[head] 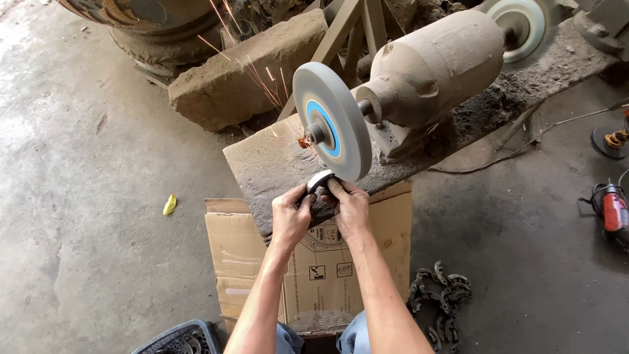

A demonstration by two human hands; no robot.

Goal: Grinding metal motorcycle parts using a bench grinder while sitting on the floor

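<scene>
both hands, left (290, 216) and right (350, 208), are clamped on a small curved dark metal piece (320, 181); it is pressed against the lower rim of the grey grinding wheel (331, 121); orange sparks (252, 69) are thrown behind; flattened brown cardboard (246, 252) is spread on the floor below.

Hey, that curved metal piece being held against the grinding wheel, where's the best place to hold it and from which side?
Probably grip the metal piece by its two ends, coming from below on the near side, as the left hand and right hand do. Its curved top meets the wheel, and sparks fly away to the far side, so that keeps fingers off the rim.
</scene>
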